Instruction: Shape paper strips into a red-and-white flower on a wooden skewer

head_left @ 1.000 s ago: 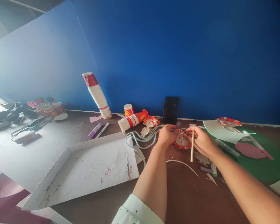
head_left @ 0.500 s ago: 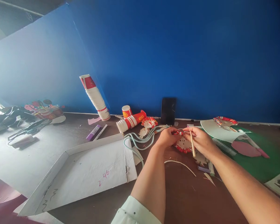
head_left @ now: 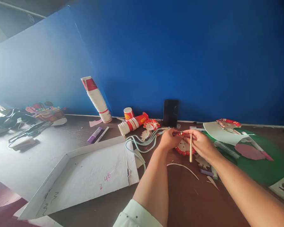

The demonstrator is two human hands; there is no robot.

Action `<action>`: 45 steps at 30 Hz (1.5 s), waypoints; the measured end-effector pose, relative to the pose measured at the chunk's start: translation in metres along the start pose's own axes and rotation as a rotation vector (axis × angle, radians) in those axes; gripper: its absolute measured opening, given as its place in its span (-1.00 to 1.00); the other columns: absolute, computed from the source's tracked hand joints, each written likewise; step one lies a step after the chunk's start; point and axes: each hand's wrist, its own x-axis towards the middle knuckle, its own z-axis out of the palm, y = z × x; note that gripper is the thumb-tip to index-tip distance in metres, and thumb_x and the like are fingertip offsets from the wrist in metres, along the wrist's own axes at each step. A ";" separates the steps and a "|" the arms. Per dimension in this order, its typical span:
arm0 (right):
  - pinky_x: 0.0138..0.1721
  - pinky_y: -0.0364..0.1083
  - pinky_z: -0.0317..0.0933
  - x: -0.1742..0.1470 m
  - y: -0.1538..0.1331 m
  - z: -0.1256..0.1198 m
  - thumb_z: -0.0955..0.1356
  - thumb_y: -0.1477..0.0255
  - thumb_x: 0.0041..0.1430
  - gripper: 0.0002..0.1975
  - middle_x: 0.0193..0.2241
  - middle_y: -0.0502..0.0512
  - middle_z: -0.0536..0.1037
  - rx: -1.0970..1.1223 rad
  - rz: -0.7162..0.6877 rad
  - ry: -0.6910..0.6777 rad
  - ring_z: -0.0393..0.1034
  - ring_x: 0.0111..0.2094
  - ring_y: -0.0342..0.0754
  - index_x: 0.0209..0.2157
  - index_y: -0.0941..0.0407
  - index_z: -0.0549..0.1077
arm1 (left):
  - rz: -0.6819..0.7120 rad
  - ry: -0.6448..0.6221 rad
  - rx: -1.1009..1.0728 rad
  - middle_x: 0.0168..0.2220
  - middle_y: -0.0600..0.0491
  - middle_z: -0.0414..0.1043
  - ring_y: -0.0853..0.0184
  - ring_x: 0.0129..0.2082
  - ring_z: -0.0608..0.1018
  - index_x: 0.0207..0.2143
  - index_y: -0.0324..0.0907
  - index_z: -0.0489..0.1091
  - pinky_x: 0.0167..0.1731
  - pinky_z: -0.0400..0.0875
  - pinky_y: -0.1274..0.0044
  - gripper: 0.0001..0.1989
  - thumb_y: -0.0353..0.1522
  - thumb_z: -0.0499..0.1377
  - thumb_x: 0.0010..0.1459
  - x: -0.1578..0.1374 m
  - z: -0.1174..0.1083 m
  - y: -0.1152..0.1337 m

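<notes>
My left hand (head_left: 170, 139) is closed, its fingers pinching the upper rim of a round paper-cup cutout (head_left: 183, 146). That cutout has a pale, holed middle and a folded red edge. On its other side my right hand (head_left: 200, 142) is closed too, with a thin wooden stick (head_left: 191, 149) sticking down from between its fingers. The fingertips of both hands meet near the cutout's top, where they hide part of the rim. Just below my right hand lies a jagged pale paper scrap (head_left: 203, 161).
Left of my arms lies an open white cardboard box lid (head_left: 92, 176), with pale blue cables (head_left: 144, 145) beside it. Stacked paper cups (head_left: 98, 102) lean by the blue wall. A phone (head_left: 170, 113) stands behind my hands. Another red-rimmed cutout (head_left: 228, 123) rests at right.
The wooden stick has swung to nearly upright, its lower end shifting left. My right hand has moved slightly left, and the cutout has shifted a little the same way.
</notes>
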 end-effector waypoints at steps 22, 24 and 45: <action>-0.41 0.00 0.36 0.005 0.007 -0.002 0.36 0.40 -0.05 -0.72 -0.40 0.07 0.61 -0.144 -0.110 0.082 0.51 -0.37 0.08 -0.21 0.00 0.45 | 0.258 0.113 0.093 -0.27 0.04 0.47 0.38 -0.29 0.47 -0.25 -0.16 0.47 -0.22 0.36 0.55 -0.84 -0.40 0.16 0.08 -0.005 0.002 0.005; -0.36 0.03 0.37 0.006 0.007 -0.002 0.37 0.39 -0.05 -0.73 -0.35 0.09 0.61 -0.118 -0.080 0.091 0.51 -0.29 0.11 -0.22 0.01 0.43 | 0.244 0.096 0.078 -0.28 0.04 0.48 0.37 -0.29 0.48 -0.24 -0.16 0.47 -0.22 0.36 0.54 -0.83 -0.38 0.17 0.08 -0.004 0.002 0.005; -0.38 -0.02 0.32 0.000 0.002 -0.003 0.35 0.29 0.00 -0.74 -0.33 0.06 0.61 -0.301 -0.122 0.118 0.50 -0.36 0.05 -0.24 0.03 0.48 | 0.299 0.141 -0.010 -0.28 0.04 0.48 0.39 -0.32 0.47 -0.27 -0.16 0.50 -0.24 0.36 0.57 -0.82 -0.30 0.20 0.09 -0.003 0.000 0.005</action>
